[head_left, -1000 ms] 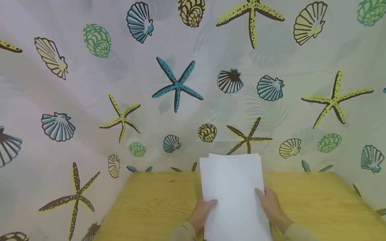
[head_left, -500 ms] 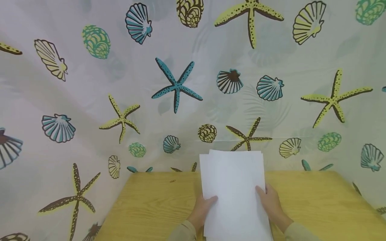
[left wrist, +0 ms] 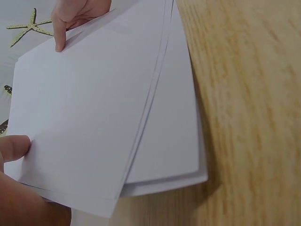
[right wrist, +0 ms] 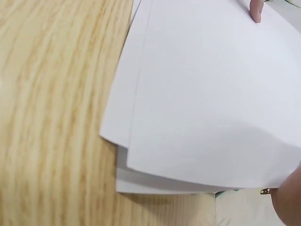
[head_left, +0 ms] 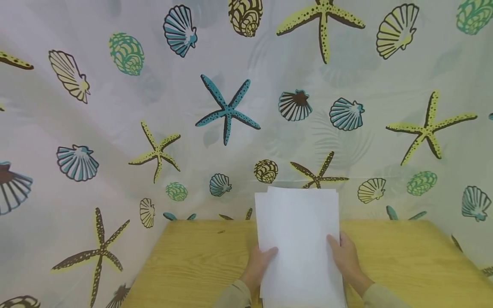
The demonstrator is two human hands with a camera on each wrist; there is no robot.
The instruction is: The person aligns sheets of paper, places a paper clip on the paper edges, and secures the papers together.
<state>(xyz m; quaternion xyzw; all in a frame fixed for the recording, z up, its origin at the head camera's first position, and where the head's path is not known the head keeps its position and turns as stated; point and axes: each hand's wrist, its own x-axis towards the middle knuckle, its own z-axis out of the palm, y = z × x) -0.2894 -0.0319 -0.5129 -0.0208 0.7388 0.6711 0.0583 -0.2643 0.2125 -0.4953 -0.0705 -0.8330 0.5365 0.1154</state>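
Note:
Several white sheets of paper (head_left: 300,248) form a loose, unevenly stacked bundle held tilted up over the wooden table. My left hand (head_left: 259,266) grips its left edge, thumb on the front and the other fingers behind. My right hand (head_left: 347,260) grips the right edge the same way. In the left wrist view the lower ends of the sheets (left wrist: 164,146) are fanned out of line, close to the wood. The right wrist view shows the bottom corners of the paper (right wrist: 155,174) offset from one another, with my left thumb (right wrist: 256,10) at the far edge.
A yellowish wooden table (head_left: 200,256) lies under the paper. Toward its back left is a small orange-brown paper clip (head_left: 221,232). A pale curtain (head_left: 231,158) printed with shells and starfish hangs behind and along both sides of the table.
Both hands have moved up slightly with the paper; its top edge stands higher against the curtain. The grip on both edges stays the same.

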